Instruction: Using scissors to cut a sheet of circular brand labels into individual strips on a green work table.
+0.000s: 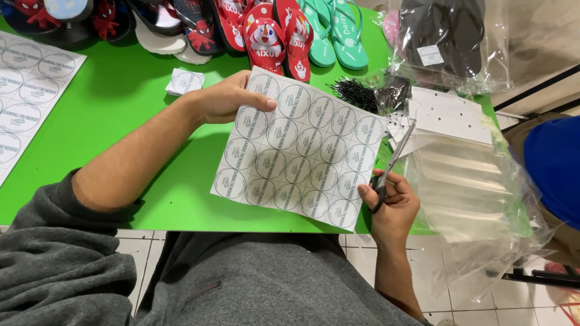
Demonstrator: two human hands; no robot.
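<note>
The sticker sheet point(299, 148) is held above the front part of the green table point(121, 102), tilted; the left hand point(226, 96) pinches its upper left corner. The right hand point(393, 202) is closed around the handles of the scissors point(393, 163), whose blades lie at the sheet's right edge, maybe touching it. To the right are clear plastic bags point(477, 181) and white cards point(450, 111), very near. Behind, sandals point(272, 36) stand in a row, and small cut stickers point(185, 81) lie apart.

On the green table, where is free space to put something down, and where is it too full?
Bare green table lies between the white sheet of round labels at the left edge and the left hand, below the row of flip-flops. The right side is crowded: clear plastic bags, white cards, black ties.
</note>
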